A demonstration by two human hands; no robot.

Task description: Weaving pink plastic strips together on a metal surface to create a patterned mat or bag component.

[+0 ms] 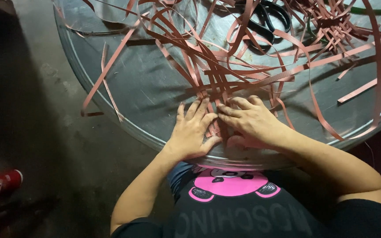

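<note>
Pink woven strips [219, 83] under both hands

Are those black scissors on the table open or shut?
Cannot tell: the scissors lie half hidden under pink strips, only the handles showing.

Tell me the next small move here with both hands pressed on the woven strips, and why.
Probably keep the left hand flat on the woven patch and let the right hand pick up the nearest loose strip to thread in. Both hands lie on the weave at the round metal table's near edge, and many strip ends fan out unwoven beyond them.
</note>
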